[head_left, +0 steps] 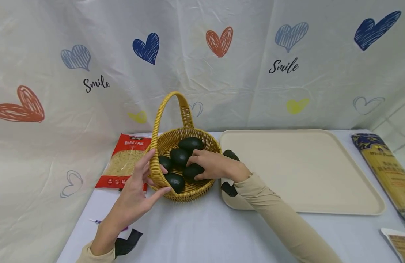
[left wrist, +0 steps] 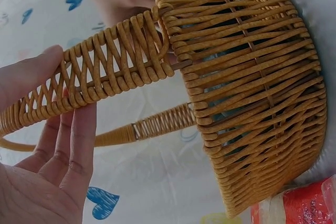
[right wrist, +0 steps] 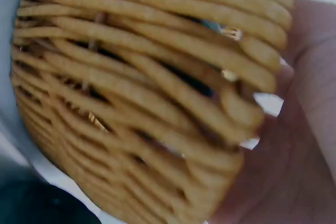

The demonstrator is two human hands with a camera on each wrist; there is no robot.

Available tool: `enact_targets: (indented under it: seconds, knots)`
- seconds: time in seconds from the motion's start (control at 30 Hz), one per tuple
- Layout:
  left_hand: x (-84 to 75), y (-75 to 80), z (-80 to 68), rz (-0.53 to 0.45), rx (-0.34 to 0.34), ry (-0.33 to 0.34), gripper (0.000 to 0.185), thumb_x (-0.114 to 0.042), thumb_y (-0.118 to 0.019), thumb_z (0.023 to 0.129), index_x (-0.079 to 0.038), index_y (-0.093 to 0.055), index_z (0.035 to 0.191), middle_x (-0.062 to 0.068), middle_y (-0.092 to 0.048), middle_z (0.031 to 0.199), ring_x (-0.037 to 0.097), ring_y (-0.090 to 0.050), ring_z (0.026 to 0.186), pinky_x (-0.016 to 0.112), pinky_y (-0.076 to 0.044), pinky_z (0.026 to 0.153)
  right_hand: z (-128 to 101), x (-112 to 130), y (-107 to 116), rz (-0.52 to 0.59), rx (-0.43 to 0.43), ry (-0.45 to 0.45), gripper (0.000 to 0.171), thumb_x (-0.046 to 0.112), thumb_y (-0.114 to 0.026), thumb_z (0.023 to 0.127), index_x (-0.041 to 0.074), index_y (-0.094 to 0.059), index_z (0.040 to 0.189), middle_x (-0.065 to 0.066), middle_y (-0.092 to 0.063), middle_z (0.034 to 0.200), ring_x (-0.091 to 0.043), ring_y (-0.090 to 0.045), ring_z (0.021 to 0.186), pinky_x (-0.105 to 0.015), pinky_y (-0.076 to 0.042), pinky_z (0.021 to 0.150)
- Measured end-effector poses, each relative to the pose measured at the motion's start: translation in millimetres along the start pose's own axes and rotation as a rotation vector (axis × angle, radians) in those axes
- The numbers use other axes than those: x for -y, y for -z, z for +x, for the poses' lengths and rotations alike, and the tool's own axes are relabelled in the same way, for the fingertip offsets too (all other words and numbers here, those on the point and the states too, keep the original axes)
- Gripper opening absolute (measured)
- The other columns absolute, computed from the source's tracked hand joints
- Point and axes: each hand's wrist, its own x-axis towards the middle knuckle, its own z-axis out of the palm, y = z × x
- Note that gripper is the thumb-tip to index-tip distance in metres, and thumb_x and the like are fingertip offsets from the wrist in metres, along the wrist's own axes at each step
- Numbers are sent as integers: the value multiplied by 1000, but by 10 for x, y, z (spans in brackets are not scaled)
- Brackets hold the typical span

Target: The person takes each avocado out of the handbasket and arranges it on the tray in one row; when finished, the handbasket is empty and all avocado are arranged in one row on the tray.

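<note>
A yellow wicker basket (head_left: 211,140) with a tall arched handle (head_left: 156,120) holds several dark green avocados (head_left: 190,144). My left hand (head_left: 131,193) holds the near side of that handle low down; in the left wrist view the thumb (left wrist: 39,69) lies on one side of the weave and the fingers (left wrist: 79,145) on the other. Inside the basket, my right hand (head_left: 214,164) has its fingers curled round an avocado (head_left: 192,172) at the right. The right wrist view shows mostly the basket's woven wall (right wrist: 142,87), with part of the right hand (right wrist: 299,129) beyond the rim.
Right of the basket lies a beige tray (head_left: 301,171), with another avocado (head_left: 231,155) at its left edge. A red pasta bag (head_left: 125,160) is left of the basket. A yellow and blue packet (head_left: 383,168) and another packet (head_left: 400,243) lie at the far right.
</note>
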Motion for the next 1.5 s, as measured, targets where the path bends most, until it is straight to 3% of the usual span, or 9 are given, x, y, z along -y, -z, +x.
enact_targets:
  seconds: [0.2,0.33,0.43,0.57,0.77,0.9,1.07,1.3,1.5]
  knots:
    - [-6,-16,7,-8,2,-4,122,6,-93,70,-14,-19,165,5,-70,114,15,-64,102,16,-54,79,22,18,-30,-21,57,6,49,19,-85,90,19,-68,136,-6,-60,128,-24,-60,119,-44,-52,102]
    - [-9,-23,14,-2,2,-13,122,6,-93,70,-14,-20,165,5,-70,113,15,-64,101,16,-54,79,-12,3,-1,-41,22,0,49,24,-85,90,23,-69,136,-5,-61,123,-23,-62,110,-43,-55,93]
    - [-10,-25,17,2,7,-12,122,6,-93,70,-14,-19,165,5,-70,114,15,-64,101,17,-55,79,-97,-13,86,-12,-62,18,50,27,-83,90,24,-67,137,-4,-60,121,-22,-62,102,-41,-55,86]
    - [-7,-25,14,7,10,-4,123,6,-94,70,-15,-19,165,5,-70,113,15,-64,102,18,-55,79,-297,-42,292,63,-237,37,53,33,-80,90,26,-64,140,-4,-59,122,-21,-61,94,-39,-54,78]
    - [3,-38,12,-19,14,-7,122,7,-93,71,-15,-19,165,6,-69,112,14,-63,101,18,-55,79,-738,-238,539,228,-448,7,54,29,-81,92,23,-62,142,-2,-62,126,-22,-59,106,-44,-52,86]
    - [9,-27,6,-22,10,-15,122,9,-92,70,-14,-20,165,4,-69,112,13,-63,101,17,-55,78,-997,-472,522,257,-513,-105,52,27,-78,95,20,-60,144,-4,-62,133,-26,-58,117,-47,-51,89]
    - [17,-4,-7,-37,8,-36,121,10,-92,70,-11,-20,164,2,-68,108,12,-64,95,20,-57,75,-1210,-728,337,216,-506,-278,51,31,-75,98,14,-58,143,-11,-60,138,-32,-58,122,-53,-49,95]
    - [25,14,-18,-39,10,-43,123,11,-92,68,-9,-18,165,-5,-68,96,10,-68,82,18,-57,77,-1282,-995,46,341,-434,-407,51,29,-71,100,5,-56,143,-24,-61,127,-29,-65,95,-42,-54,79]
    - [35,1,-2,-58,19,-66,125,13,-92,67,-9,-17,165,-5,-68,94,13,-70,84,14,-55,84,-1238,-1045,-85,455,-381,-494,54,34,-66,102,3,-52,144,-28,-59,126,-24,-69,80,-39,-56,78]
